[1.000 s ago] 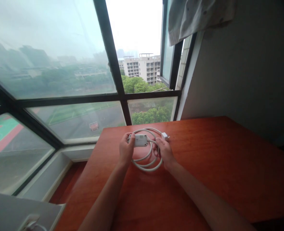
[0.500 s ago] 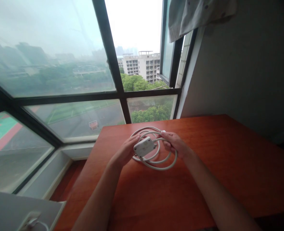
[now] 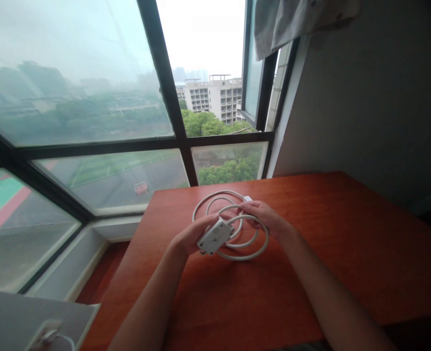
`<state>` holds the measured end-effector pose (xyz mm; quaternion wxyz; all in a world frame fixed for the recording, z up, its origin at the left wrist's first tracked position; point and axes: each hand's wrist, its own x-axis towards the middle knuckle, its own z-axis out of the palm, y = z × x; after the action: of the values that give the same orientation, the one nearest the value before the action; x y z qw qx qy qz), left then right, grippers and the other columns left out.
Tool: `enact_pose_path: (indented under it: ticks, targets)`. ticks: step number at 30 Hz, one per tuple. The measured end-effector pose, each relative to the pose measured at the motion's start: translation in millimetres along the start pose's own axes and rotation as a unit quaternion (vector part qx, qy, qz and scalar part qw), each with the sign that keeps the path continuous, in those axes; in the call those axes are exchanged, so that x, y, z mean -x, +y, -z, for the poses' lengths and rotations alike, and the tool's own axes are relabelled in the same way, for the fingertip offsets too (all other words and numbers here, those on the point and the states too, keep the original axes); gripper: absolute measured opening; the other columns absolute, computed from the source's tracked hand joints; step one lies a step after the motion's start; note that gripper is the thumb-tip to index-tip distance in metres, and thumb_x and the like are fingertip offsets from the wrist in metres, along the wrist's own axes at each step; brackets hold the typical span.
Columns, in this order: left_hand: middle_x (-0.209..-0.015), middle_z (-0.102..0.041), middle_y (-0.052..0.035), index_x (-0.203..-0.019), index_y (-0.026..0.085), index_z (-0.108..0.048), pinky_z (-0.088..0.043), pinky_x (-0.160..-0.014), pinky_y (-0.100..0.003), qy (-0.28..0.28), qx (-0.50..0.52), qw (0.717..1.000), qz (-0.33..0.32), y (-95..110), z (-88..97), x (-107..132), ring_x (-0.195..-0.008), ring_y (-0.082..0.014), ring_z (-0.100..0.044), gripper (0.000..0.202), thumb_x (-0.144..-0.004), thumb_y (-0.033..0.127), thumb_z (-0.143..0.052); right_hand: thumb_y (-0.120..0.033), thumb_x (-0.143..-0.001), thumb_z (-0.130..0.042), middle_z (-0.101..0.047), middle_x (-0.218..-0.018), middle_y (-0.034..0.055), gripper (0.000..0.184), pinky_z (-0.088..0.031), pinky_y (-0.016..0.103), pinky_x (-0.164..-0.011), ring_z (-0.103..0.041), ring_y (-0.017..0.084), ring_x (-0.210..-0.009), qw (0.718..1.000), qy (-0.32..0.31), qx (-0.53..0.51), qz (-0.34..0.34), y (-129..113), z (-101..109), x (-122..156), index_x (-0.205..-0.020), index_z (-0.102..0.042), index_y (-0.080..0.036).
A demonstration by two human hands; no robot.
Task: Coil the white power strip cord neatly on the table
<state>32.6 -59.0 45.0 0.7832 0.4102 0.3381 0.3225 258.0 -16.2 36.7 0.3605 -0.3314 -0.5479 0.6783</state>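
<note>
My left hand (image 3: pixel 193 234) grips a small white box (image 3: pixel 215 236), which has screws at its corners and looks like the socket end of an extension cord. The box is tilted, its flat face turned toward me. A thick white cable (image 3: pixel 250 256) leaves its right side and lies in loose loops on the table. On the right, my right hand (image 3: pixel 261 217) is closed around part of the cable, its fingertips partly hidden behind the loops. Just beyond those fingers is a white end piece (image 3: pixel 247 199), perhaps the plug.
The reddish-brown wooden table (image 3: pixel 347 234) stands against dark-framed windows (image 3: pixel 109 146), with one pane swung open. A grey wall (image 3: pixel 365 107) rises at right, and cloth (image 3: pixel 292 24) hangs above. At lower left, a white plug (image 3: pixel 49 336) sits in a wall socket.
My left hand has tipped the box and brought it slightly down and left. The cable loops have spread leftward; my right hand has stayed nearly in place on the cable.
</note>
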Motion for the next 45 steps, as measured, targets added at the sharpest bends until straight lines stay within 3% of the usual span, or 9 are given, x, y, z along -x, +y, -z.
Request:
enact_pose_path:
  ticks: [5,11,16,19,22,26,36,41,45]
  targets:
    - [-0.095,-0.068,-0.0121,-0.115,0.016,-0.061,-0.053,-0.072,-0.035,-0.043,0.004,0.999,-0.024,3,-4.4,4,-0.079,-0.0238,-0.067,0.041,-0.083,0.041,-0.058,-0.053,-0.081,-0.06,-0.042,-0.043,-0.0083,0.041,-0.019,0.018,-0.031,-0.029,0.004,-0.032,0.998,0.036,0.044,0.04,-1,-4,-3,-0.083,-0.065,-0.013]
    - [-0.101,-0.067,-0.0116,-0.116,0.017,-0.059,-0.052,-0.077,-0.036,-0.075,-0.031,0.996,-0.031,7,-8.3,9,-0.088,-0.0259,-0.066,0.045,-0.074,0.029,-0.068,-0.055,-0.081,-0.058,-0.037,-0.041,-0.01,0.041,-0.019,0.018,-0.029,-0.029,0.004,-0.029,0.995,0.035,0.073,0.05,-2,-9,-3,-0.081,-0.063,-0.014]
    - [-0.096,-0.069,-0.0104,-0.116,0.019,-0.061,-0.05,-0.078,-0.036,-0.042,-0.035,0.998,-0.037,11,-12.6,8,-0.087,-0.0259,-0.067,0.041,-0.076,0.026,-0.061,-0.055,-0.082,-0.057,-0.037,-0.039,-0.01,0.041,-0.018,0.018,-0.029,-0.029,0.005,-0.029,0.995,0.017,0.092,0.039,-2,-8,-2,-0.078,-0.063,-0.015]
    - [-0.092,-0.07,-0.0105,-0.121,0.019,-0.06,-0.049,-0.076,-0.033,-0.035,-0.049,0.997,-0.049,13,-15.8,8,-0.085,-0.0255,-0.066,0.05,-0.071,0.021,-0.065,-0.054,-0.083,-0.055,-0.038,-0.04,-0.0095,0.04,-0.019,0.018,-0.03,-0.03,0.005,-0.03,0.994,-0.006,0.108,0.037,-1,-8,-2,-0.08,-0.064,-0.015]
    - [-0.089,-0.069,-0.0098,-0.124,0.019,-0.058,-0.048,-0.071,-0.029,-0.035,-0.055,0.997,-0.04,13,-19.5,7,-0.08,-0.0225,-0.066,0.055,-0.071,0.02,-0.068,-0.055,-0.083,-0.055,-0.039,-0.042,-0.009,0.041,-0.02,0.018,-0.031,-0.031,0.005,-0.032,0.991,0.014,0.123,0.041,0,-9,-3,-0.08,-0.064,-0.015]
    - [-0.081,-0.066,-0.0059,-0.122,0.019,-0.059,-0.045,-0.063,-0.024,0.018,-0.059,0.997,-0.034,9,-22.0,1,-0.071,-0.0163,-0.062,0.051,-0.073,0.025,-0.072,-0.056,-0.082,-0.055,-0.038,-0.042,-0.0083,0.043,-0.02,0.018,-0.033,-0.03,0.005,-0.034,0.99,0.045,0.125,0.053,3,-9,-6,-0.079,-0.064,-0.014]
    - [-0.055,-0.039,0.0079,-0.094,0.015,-0.058,-0.047,-0.054,-0.023,0.145,-0.042,0.982,-0.115,9,-8.0,-9,-0.051,-0.0097,-0.052,0.038,-0.07,0.04,-0.075,-0.052,-0.079,-0.063,-0.04,-0.055,-0.0088,0.038,-0.019,0.017,-0.036,-0.027,0.004,-0.04,0.996,0.03,-0.049,0.07,14,-12,-11,-0.091,-0.057,-0.017]
    - [-0.055,-0.044,0.0074,-0.095,0.016,-0.056,-0.045,-0.05,-0.022,0.191,-0.116,0.965,-0.14,8,-6.2,-11,-0.05,-0.0112,-0.055,0.038,-0.071,0.041,-0.071,-0.052,-0.081,-0.062,-0.034,-0.05,-0.0109,0.04,-0.016,0.018,-0.035,-0.021,0.004,-0.038,0.997,0.035,-0.041,0.064,15,-19,-10,-0.096,-0.059,-0.015]
    - [-0.061,-0.052,0.0029,-0.081,0.014,-0.056,-0.039,-0.046,-0.018,0.189,-0.223,0.944,-0.15,6,-6.6,-12,-0.05,-0.0097,-0.055,0.027,-0.076,0.039,-0.065,-0.051,-0.081,-0.062,-0.031,-0.048,-0.0116,0.039,-0.014,0.018,-0.036,-0.02,0.003,-0.037,0.998,0.031,-0.038,0.049,10,-18,-8,-0.093,-0.059,-0.014]
